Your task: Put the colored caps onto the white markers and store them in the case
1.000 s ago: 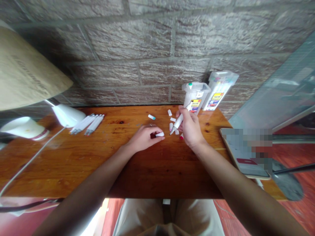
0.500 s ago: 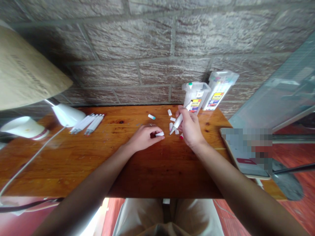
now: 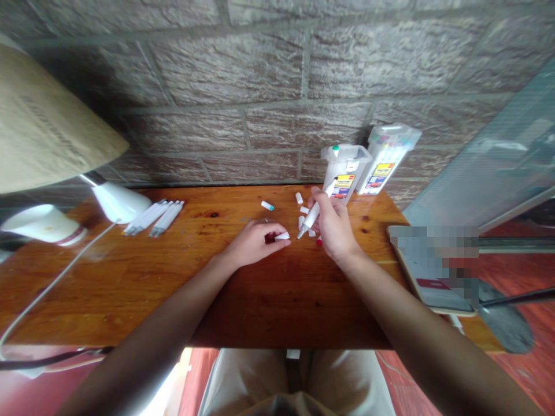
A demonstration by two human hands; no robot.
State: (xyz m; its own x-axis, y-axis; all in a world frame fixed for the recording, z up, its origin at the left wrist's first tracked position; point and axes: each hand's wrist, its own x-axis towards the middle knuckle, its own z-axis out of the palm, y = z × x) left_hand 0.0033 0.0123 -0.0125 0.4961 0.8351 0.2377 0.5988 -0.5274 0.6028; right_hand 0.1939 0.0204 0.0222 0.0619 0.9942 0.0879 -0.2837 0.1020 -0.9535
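My left hand (image 3: 259,242) is closed on a white marker cap (image 3: 282,236), held between thumb and fingers low over the table. In my right hand (image 3: 335,225) is a white marker (image 3: 311,216), tilted with its bare tip pointing down and left toward the cap. Tip and cap are a small gap apart. Around the right hand lie loose caps: a white cap (image 3: 299,198) behind, another white cap (image 3: 304,210), and a red-ended cap (image 3: 319,241) partly hidden by the hand. A teal-ended cap (image 3: 267,205) lies farther left.
Two clear marker cases (image 3: 347,159) (image 3: 388,159) stand against the brick wall. Several uncapped markers (image 3: 154,218) lie at left beside a lamp (image 3: 119,199) and a paper cup (image 3: 43,224). A tablet (image 3: 427,271) rests at the table's right edge.
Almost nothing differs. The marker in my right hand has shifted very slightly left; my left hand keeps its hold on the cap.
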